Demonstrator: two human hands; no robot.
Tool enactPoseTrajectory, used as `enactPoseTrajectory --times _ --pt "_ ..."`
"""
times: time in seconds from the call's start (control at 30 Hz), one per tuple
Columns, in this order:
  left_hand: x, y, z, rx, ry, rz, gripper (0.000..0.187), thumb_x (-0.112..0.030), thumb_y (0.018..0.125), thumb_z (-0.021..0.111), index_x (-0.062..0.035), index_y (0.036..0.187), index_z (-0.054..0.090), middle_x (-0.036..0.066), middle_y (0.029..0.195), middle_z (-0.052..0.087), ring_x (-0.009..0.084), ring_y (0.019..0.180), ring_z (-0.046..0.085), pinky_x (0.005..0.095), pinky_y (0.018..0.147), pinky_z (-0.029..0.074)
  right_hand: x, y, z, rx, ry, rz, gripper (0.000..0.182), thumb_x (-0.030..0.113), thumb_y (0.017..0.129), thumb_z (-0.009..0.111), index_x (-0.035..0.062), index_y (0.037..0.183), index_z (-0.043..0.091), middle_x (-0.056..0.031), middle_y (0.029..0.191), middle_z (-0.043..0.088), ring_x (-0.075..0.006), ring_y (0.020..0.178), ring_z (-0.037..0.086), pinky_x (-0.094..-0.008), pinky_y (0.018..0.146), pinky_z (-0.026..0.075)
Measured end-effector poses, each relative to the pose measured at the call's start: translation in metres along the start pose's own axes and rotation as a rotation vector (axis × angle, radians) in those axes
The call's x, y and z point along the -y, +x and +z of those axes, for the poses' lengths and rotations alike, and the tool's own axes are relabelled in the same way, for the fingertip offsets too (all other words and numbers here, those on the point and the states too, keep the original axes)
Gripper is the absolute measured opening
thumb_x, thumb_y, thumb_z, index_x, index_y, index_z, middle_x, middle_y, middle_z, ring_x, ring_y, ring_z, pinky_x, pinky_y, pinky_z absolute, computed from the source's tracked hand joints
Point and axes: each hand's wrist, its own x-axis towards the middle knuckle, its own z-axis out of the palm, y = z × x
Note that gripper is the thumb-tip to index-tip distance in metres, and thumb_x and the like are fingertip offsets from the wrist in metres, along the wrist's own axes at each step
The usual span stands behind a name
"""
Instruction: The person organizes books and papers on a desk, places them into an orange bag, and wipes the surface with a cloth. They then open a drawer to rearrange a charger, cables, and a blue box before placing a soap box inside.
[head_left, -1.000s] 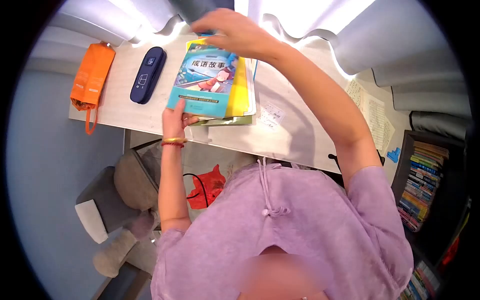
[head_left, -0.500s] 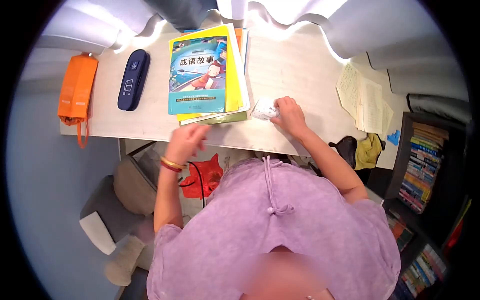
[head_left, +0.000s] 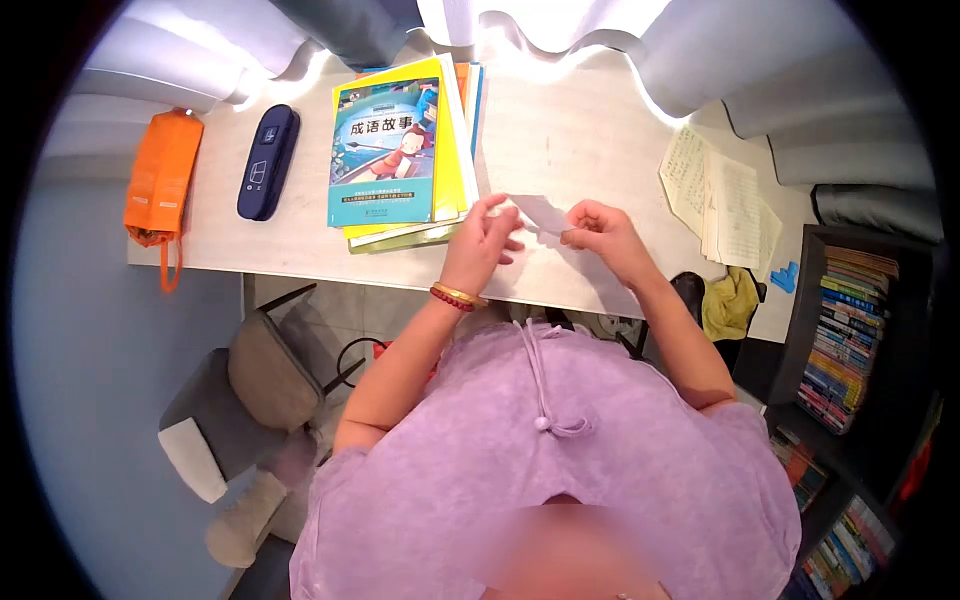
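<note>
A small whitish slip of paper is held over the desk, slightly bent. My right hand pinches its right end between thumb and fingers. Close to the slip's left end is my left hand, wearing bracelets at the wrist; its fingers are loosely bent and apart, with nothing seen in them. Left of that hand, a picture book with a teal cover tops a stack of books and papers, with a yellow one showing beneath.
On the desk lie a dark blue case and an orange pouch at left. Handwritten sheets and a blue plastic piece are at right. A bookshelf stands right, a chair left below, curtains behind.
My right hand has lifted the paper from the desk, where it lay under the fingers. My left hand has moved right and up, from below the books to beside the paper.
</note>
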Motion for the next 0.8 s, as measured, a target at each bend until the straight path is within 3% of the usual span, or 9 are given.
enactPoseTrajectory --times 0.1,0.17,0.27,0.3,0.33,0.37,0.4,0.47,0.8 --pt "-0.021 -0.004 0.004 0.021 -0.134 -0.135 0.049 -0.044 0.091 0.037 -0.0012 0.110 0.050 0.010 0.079 0.062 0.0132 0.060 0.060 0.0215 0.049 0.046 0.011 -0.009 -0.013 -0.125 -0.232 -0.188 0.006 0.001 0.074 0.060 0.0021 0.077 0.055 0.0004 0.073 0.060 -0.0065 0.064 0.053 -0.0228 0.059 0.042" --pt "-0.028 -0.001 0.014 0.092 -0.175 -0.202 0.046 -0.042 0.091 0.038 -0.0002 0.104 0.053 0.009 0.078 0.062 0.0119 0.059 0.059 0.0205 0.047 0.046 0.017 -0.017 -0.024 -0.162 -0.543 -0.691 0.005 -0.001 0.075 0.058 0.0021 0.078 0.055 -0.0002 0.080 0.061 -0.0077 0.067 0.054 -0.0246 0.061 0.044" --pt "-0.030 -0.006 0.033 0.163 -0.089 -0.035 0.027 -0.026 0.088 0.050 0.0004 0.092 0.056 0.006 0.073 0.061 0.0083 0.057 0.056 0.0192 0.047 0.045 0.023 -0.027 -0.037 -0.178 -0.495 -0.776 0.008 -0.002 0.077 0.055 0.0014 0.084 0.056 -0.0026 0.082 0.061 -0.0098 0.069 0.056 -0.0249 0.064 0.046" --pt "-0.032 -0.011 0.042 0.140 0.005 0.102 0.020 -0.019 0.086 0.054 0.0009 0.087 0.056 0.005 0.071 0.061 0.0070 0.057 0.056 0.0184 0.047 0.045 0.023 -0.030 -0.038 -0.182 -0.497 -0.779 0.008 -0.002 0.077 0.055 0.0014 0.084 0.056 -0.0026 0.082 0.061 -0.0098 0.069 0.056 -0.0249 0.064 0.046" --pt "-0.037 -0.015 0.050 0.069 0.009 0.127 0.012 -0.011 0.083 0.057 0.0009 0.085 0.055 0.004 0.069 0.061 0.0057 0.057 0.055 0.0178 0.047 0.044 0.023 -0.032 -0.037 -0.212 -0.241 -0.633 0.010 -0.001 0.079 0.054 0.0007 0.088 0.057 -0.0037 0.081 0.061 -0.0105 0.070 0.057 -0.0244 0.065 0.046" --pt "-0.037 -0.017 0.056 0.071 0.014 0.131 0.012 -0.011 0.083 0.057 0.0009 0.085 0.055 0.004 0.069 0.061 0.0057 0.057 0.055 0.0178 0.047 0.044 0.023 -0.034 -0.039 -0.237 0.014 -0.484 0.013 0.001 0.081 0.052 0.0000 0.092 0.057 -0.0047 0.080 0.060 -0.0112 0.071 0.057 -0.0238 0.066 0.047" --pt "-0.037 -0.018 0.061 0.022 0.007 0.170 0.012 -0.011 0.084 0.057 0.0011 0.084 0.055 0.004 0.069 0.061 0.0061 0.057 0.055 0.0182 0.047 0.045 0.022 -0.037 -0.044 -0.238 0.016 -0.491 0.013 0.001 0.081 0.052 0.0000 0.092 0.057 -0.0047 0.080 0.060 -0.0112 0.071 0.057 -0.0238 0.066 0.047" --pt "-0.037 -0.019 0.067 -0.032 0.004 0.216 0.013 -0.011 0.084 0.056 0.0013 0.084 0.055 0.005 0.069 0.061 0.0065 0.058 0.056 0.0186 0.048 0.046 0.018 -0.041 -0.056 -0.011 0.302 -0.317 0.019 0.005 0.084 0.050 -0.0020 0.100 0.056 -0.0066 0.079 0.060 -0.0119 0.071 0.057 -0.0232 0.066 0.047" --pt "-0.012 -0.002 0.073 -0.157 -0.034 0.206 0.018 -0.013 0.085 0.054 0.0055 0.087 0.056 0.009 0.075 0.062 0.0111 0.061 0.059 0.0217 0.050 0.051 0.007 -0.025 -0.056 0.061 0.383 -0.171 0.018 0.007 0.085 0.052 -0.0031 0.099 0.054 -0.0062 0.076 0.059 -0.0103 0.067 0.056 -0.0225 0.061 0.046"
